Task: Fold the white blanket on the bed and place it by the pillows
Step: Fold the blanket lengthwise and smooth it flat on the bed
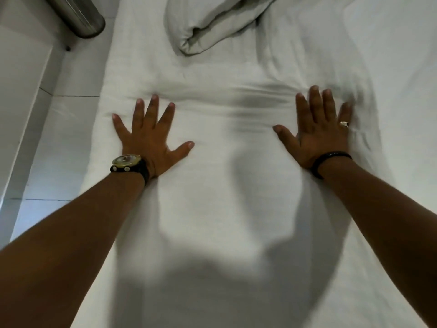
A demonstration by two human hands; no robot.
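Note:
The white blanket (220,176) lies spread flat along the bed as a long folded strip, with a crosswise ridge near my fingertips. My left hand (151,138) presses flat on its left part, fingers spread, a watch on the wrist. My right hand (319,131) presses flat near its right edge, fingers spread, a ring on one finger and a dark band on the wrist. A white pillow (212,24) lies at the top of the bed, beyond the blanket's far end.
The bed's white sheet (402,67) extends to the right. A white tiled floor (68,114) runs along the bed's left side. A metal cylinder (80,17) stands at the top left by a white wall panel (21,79).

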